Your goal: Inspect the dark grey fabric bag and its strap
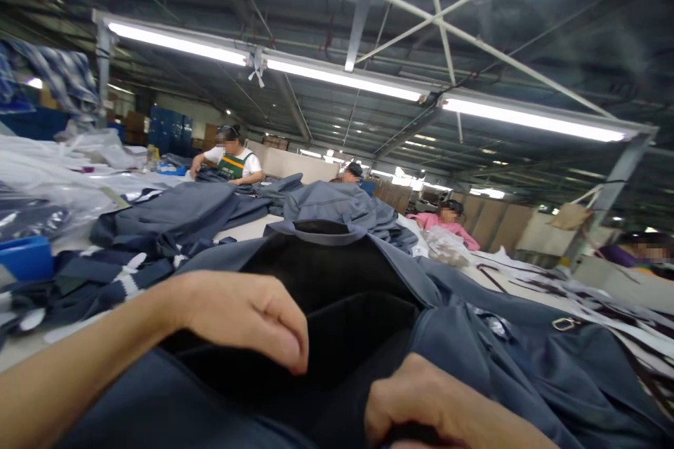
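The bag [358, 323] is matt cloth, the buckle [563, 329] shiny metal, the bin [26, 258] and sheeting [53, 172] glossy plastic.

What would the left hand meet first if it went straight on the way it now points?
Probably the dark inner lining of the open blue-grey bag: the left hand points down over its opening, though depth is hard to judge.

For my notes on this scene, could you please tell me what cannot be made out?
Head view:
Bag: deep inside lost in shadow; near side cut off by the bottom edge.
Left hand: its own back hides the palm.
Right hand: partly cut off by the bottom edge; its grip is unclear.
Green apron: lettering too small to read.
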Demonstrator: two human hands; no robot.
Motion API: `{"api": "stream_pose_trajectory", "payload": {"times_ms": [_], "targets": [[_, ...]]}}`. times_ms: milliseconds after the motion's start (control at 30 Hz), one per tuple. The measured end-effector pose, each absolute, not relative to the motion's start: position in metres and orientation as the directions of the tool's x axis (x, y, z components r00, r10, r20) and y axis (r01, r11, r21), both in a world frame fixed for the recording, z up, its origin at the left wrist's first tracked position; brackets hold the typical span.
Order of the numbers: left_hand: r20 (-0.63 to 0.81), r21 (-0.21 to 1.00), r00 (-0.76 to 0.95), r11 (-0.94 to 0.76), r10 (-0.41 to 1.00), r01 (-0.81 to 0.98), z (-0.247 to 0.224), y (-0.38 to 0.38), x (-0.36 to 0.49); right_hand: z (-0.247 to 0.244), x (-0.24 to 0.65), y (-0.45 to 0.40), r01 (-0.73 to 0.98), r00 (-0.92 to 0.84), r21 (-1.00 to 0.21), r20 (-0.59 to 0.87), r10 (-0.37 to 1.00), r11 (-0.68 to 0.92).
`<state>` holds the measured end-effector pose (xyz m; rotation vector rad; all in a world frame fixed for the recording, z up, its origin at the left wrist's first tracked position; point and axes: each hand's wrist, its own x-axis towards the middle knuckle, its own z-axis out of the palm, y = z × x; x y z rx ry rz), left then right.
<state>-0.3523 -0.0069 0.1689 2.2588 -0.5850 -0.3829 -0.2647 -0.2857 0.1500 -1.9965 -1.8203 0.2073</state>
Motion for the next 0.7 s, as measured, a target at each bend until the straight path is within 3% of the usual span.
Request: {"api": "stream_pose_trajectory", "payload": {"times_ms": [67, 167, 233, 400, 600, 667, 700], "targets": [[0.049, 0.391, 0.863, -0.786, -0.503, -0.48, 0.153, -0.011, -0.358, 0.149, -0.256, -0.277, 0.803, 0.055, -0.595, 0.135, 0.989, 0.036], [0.031, -0.097, 0.914, -0.911, -0.405, -0.401, 0.112, 0.012, -0.338, 0.134, -0.242, -0.269, 0.703, -0.081, -0.696, 0.129, 0.988, 0.148], [0.046, -0.218, 0.94, -0.921, -0.339, -0.322, 0.091, 0.034, -0.32, 0.121, -0.236, -0.27, 0.726, -0.067, -0.675, 0.119, 0.991, 0.131], [0.005, -0.313, 0.97, -0.921, -0.245, -0.231, 0.081, 0.049, -0.293, 0.121, -0.247, -0.294, 0.708, 0.052, -0.703, 0.151, 0.987, 0.071], [0.112, -0.138, 0.943, -0.944, -0.314, -0.299, 0.081, 0.055, -0.281, 0.137, -0.277, -0.364, 0.374, 0.256, -0.917, 0.246, 0.935, 0.139], [0.141, -0.132, 0.929, -0.936, -0.343, -0.326, 0.073, 0.063, -0.276, 0.12, -0.282, -0.407, 0.161, 0.367, -0.983, 0.139, 0.92, 0.084], [0.159, -0.12, 0.92, -0.932, -0.358, -0.342, 0.069, 0.068, -0.274, 0.106, -0.283, -0.431, 0.046, 0.411, -0.999, 0.0, 0.912, -0.021]]}}
